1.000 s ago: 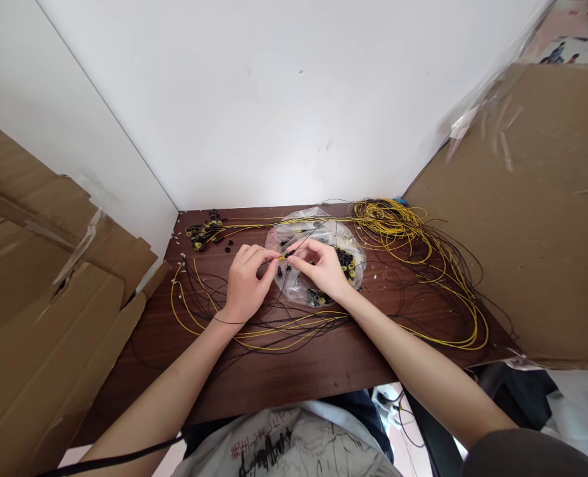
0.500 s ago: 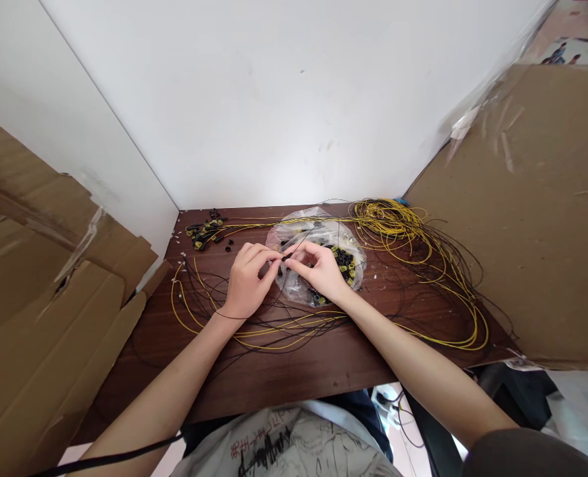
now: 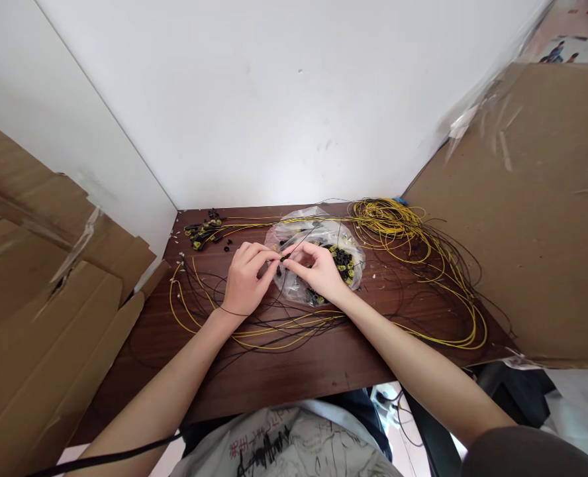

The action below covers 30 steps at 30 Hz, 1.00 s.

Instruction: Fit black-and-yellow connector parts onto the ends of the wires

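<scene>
1. Left hand and right hand: I log them fingertip to fingertip over the middle of the tabletop. Each has thumb and forefinger pinched shut on one small black connector, with the other fingers loosely curled.
2. Connector: mostly covered by the fingertips, so I cannot make out its shape. A thin black wire leads from it towards the far right.
3. Clear plastic bag: just beyond the right hand and holding black-and-yellow parts. Its near part is hidden by that hand.
4. Yellow wires: coiled far right, with loops passing under both wrists.
5. Shirt: dark printed writing cut off at the near edge, which I cannot read.
</scene>
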Motion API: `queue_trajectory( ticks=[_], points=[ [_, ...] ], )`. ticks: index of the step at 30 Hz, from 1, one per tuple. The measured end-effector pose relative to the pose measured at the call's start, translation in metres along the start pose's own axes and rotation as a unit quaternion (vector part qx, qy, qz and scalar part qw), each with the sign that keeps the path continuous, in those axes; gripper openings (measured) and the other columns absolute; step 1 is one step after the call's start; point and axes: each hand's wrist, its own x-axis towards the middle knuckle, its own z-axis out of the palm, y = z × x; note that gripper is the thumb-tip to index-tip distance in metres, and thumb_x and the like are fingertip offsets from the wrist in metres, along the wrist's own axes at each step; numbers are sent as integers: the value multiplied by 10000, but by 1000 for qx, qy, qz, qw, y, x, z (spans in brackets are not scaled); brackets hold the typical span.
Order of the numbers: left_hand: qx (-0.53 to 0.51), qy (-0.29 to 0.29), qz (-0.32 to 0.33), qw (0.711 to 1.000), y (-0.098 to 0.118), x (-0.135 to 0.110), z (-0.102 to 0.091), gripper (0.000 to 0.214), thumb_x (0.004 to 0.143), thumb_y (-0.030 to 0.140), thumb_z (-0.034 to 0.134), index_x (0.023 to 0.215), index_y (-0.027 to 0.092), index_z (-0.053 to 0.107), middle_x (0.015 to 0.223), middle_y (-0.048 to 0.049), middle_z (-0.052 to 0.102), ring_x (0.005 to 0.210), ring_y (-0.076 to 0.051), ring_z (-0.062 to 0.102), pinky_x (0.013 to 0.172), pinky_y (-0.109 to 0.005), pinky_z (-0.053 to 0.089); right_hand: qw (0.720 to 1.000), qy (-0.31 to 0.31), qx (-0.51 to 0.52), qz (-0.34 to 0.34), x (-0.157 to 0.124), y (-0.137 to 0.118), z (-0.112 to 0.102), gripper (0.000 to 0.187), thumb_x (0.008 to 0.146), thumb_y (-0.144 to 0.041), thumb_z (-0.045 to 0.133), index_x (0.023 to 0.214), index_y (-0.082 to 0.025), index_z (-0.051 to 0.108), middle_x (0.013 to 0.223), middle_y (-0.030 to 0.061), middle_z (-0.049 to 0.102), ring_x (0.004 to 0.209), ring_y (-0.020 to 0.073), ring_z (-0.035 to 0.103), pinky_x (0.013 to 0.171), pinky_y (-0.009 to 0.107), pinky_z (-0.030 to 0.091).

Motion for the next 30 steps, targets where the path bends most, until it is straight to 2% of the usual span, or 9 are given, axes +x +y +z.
queue_trajectory(
  ticks=[10,18,26,30],
  points=[
    [24,31,-14,999,0,2,-2,103,868,195,555,877,183,656,827,-47,638,819,-186,534,745,-342,450,1000,25,-2,0,2,-2,-4,150,744,-273,664,852,-169,663,760,16,648,624,117,558,600,239,439],
    [0,6,-4,1000,2,0,0,100,868,186,555,886,191,653,845,-42,640,842,-180,548,753,-334,460,1000,-4,-2,1,0,-2,-1,151,752,-275,652,864,-175,655,714,2,632,640,125,562,616,245,443],
    [13,36,-5,999,3,0,0,140,869,153,531,938,184,648,886,-56,632,841,-183,538,759,-334,457,999,36,1,8,4,0,-5,148,734,-274,670,831,-163,660,804,28,656,624,114,541,603,245,438],
    [8,31,-6,999,2,0,0,149,872,141,513,926,187,643,876,-53,637,839,-184,543,756,-337,464,1000,28,-4,9,2,0,-4,150,740,-291,664,826,-168,658,814,29,661,636,117,550,612,245,446]
  ],
)
